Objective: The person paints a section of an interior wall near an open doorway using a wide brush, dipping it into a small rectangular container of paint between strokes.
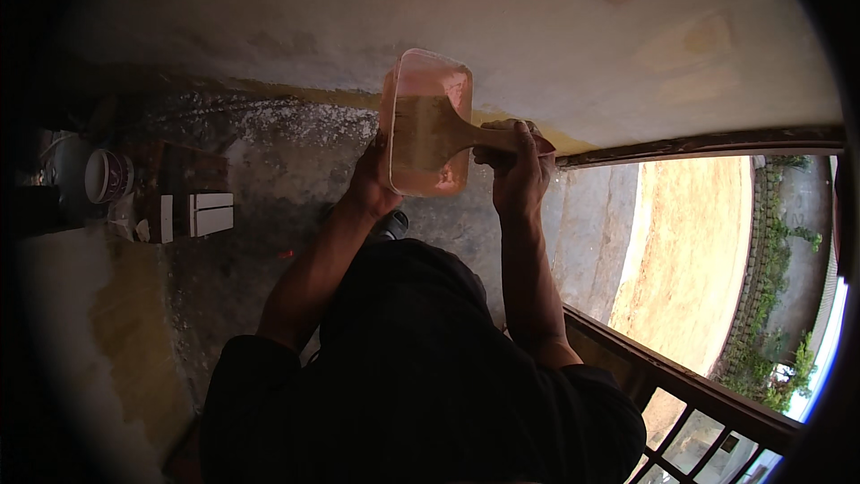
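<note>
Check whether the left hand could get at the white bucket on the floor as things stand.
Probably not. The left hand is raised, holding the plastic tub that the right hand dips a brush into. The bucket sits well off to the left on the floor.

The pale patched plaster wall (555,27) closes off everything just beyond the translucent pink plastic tub (428,90). Right of it, a dark wooden window frame (708,142) and metal railing (663,376) bar the way. Leftward, open floor runs to a white round bucket (106,176).
</note>
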Available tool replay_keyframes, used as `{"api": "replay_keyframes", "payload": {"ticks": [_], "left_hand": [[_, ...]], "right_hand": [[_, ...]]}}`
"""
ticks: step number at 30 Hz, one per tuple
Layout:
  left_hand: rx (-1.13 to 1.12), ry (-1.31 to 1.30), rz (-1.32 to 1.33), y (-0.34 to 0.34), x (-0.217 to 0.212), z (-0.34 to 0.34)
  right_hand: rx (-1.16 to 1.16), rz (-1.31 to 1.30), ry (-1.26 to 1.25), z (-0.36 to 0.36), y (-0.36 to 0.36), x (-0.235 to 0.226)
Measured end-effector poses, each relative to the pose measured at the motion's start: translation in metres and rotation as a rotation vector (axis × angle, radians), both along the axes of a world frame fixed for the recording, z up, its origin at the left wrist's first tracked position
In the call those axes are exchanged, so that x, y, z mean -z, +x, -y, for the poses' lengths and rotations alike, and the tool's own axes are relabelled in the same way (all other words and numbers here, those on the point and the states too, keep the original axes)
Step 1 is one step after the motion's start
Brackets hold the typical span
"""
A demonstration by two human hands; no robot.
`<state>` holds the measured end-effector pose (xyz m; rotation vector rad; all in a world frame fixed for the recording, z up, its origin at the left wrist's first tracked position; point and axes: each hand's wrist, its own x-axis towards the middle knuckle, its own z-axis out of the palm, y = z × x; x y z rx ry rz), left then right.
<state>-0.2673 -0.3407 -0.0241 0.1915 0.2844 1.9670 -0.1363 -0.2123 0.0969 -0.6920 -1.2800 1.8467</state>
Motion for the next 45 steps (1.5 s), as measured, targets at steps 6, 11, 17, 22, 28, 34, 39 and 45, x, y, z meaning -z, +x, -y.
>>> {"api": "replay_keyframes", "payload": {"ticks": [6,11,17,22,28,34,39,45], "left_hand": [[0.06,-0.001,-0.003,0.001,-0.007,0.0],[0.06,-0.01,-0.049,0.0,-0.016,-0.003],[0.09,-0.019,-0.069,-0.004,-0.021,-0.005],[0.072,-0.069,-0.086,-0.004,-0.036,-0.007],[0.091,-0.054,-0.013,-0.008,-0.036,-0.006],[0.021,-0.102,-0.005,-0.015,0.013,-0.001],[-0.024,0.018,0.02,-0.019,0.043,0.03],[-0.247,-0.242,0.133,-0.042,0.102,0.107]], "right_hand": [[-0.065,0.002,0.022,-0.006,0.006,-0.004],[-0.08,0.203,0.685,-0.003,0.005,-0.024],[-0.13,0.351,1.174,0.0,-0.002,-0.03],[-0.174,0.395,1.398,0.001,-0.008,-0.025],[-0.127,0.339,1.447,0.003,-0.013,-0.012],[0.064,0.355,1.036,0.002,-0.016,-0.009],[0.071,-0.123,-0.243,-0.023,0.002,0.023],[0.094,-0.081,-0.77,-0.024,0.014,0.126]]}}
